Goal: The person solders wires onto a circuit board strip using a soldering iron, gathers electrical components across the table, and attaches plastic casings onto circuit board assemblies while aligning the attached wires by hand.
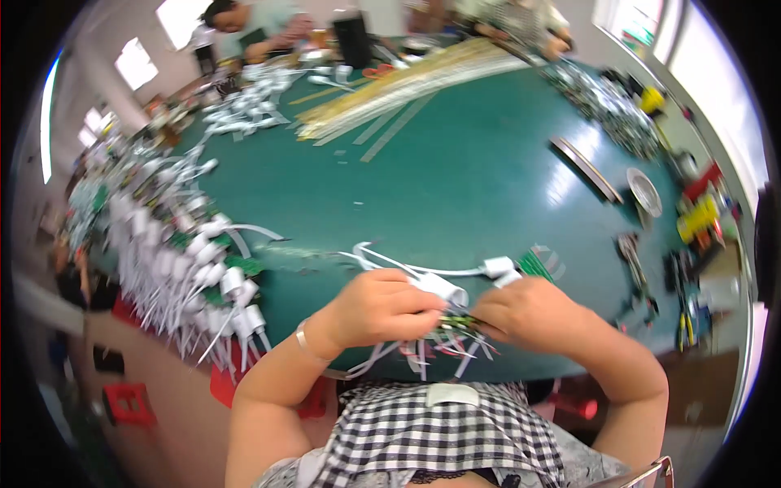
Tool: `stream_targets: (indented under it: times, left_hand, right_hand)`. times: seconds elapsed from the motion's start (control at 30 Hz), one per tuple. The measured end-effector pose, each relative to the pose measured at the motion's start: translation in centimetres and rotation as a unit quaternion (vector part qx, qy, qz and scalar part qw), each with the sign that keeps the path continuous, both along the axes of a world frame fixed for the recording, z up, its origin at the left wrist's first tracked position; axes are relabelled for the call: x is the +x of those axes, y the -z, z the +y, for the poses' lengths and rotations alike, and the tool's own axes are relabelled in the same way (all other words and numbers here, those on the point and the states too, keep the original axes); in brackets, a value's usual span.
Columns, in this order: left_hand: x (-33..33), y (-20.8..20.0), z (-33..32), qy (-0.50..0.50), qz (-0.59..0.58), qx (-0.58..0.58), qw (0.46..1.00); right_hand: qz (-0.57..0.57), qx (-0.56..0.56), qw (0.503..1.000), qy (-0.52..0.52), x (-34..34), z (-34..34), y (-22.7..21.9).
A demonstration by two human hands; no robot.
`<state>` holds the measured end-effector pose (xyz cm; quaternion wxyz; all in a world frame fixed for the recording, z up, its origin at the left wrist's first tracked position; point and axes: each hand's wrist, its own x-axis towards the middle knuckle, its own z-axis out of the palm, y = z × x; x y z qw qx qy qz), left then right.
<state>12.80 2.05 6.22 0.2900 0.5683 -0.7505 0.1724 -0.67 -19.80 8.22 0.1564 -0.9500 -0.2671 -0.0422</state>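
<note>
My left hand [389, 307] is closed in a pinch at a white plastic sleeve [442, 289] with a cable, close to the table's near edge. My right hand [525, 312] faces it with bent fingers pressed together; what they pinch is hidden. Just below and between my fingertips lie small green circuit boards [460, 323] with thin red and white wires [431, 350] hanging toward me. Beyond my right hand rest another white sleeve [497, 267] and a green board [535, 264]. A white cable [390, 262] runs across behind my fingers.
Many white sleeves with cables [232, 285] are heaped along the left edge. Long strips [390, 93] lie at the far side, where people [260, 32] work. At right are a metal bar [586, 169], a small dish [643, 193], pliers [634, 264] and a pile of metallic parts [606, 106].
</note>
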Motion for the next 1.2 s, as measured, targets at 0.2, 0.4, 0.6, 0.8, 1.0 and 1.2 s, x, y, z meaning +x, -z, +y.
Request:
stream_targets:
  times: [0.2, 0.4, 0.6, 0.8, 1.0, 1.2]
  left_hand:
    - [-0.5, -2.2, -1.1, 0.016, -0.006, 0.059, 0.998]
    - [1.3, -9.4, -0.9, 0.014, -0.007, 0.278, 0.961]
    - [2.4, -13.5, -1.9, 0.009, 0.256, 0.512, 0.82]
    - [4.2, 1.9, 0.0, 0.084, 0.56, 0.509, 0.649]
    - [3.5, 4.5, 2.0, -0.108, 0.669, 0.37, 0.635]
    - [2.6, 7.7, 2.3, -0.029, 0.784, 0.153, 0.601]
  right_hand:
    - [-0.036, 0.038, 0.998, 0.036, -1.2, 0.7, 1.5]
    - [-0.02, 0.139, 0.99, 0.013, 1.7, 2.8, 1.3]
    - [0.014, 0.275, 0.96, -0.055, 1.8, 5.5, 2.2]
    - [0.162, 0.285, 0.944, -0.013, -0.1, 3.8, 6.4]
    - [0.081, 0.62, 0.775, 0.091, -0.8, -3.1, 4.6]
    - [0.173, 0.413, 0.879, 0.161, -1.2, -0.1, 7.9]
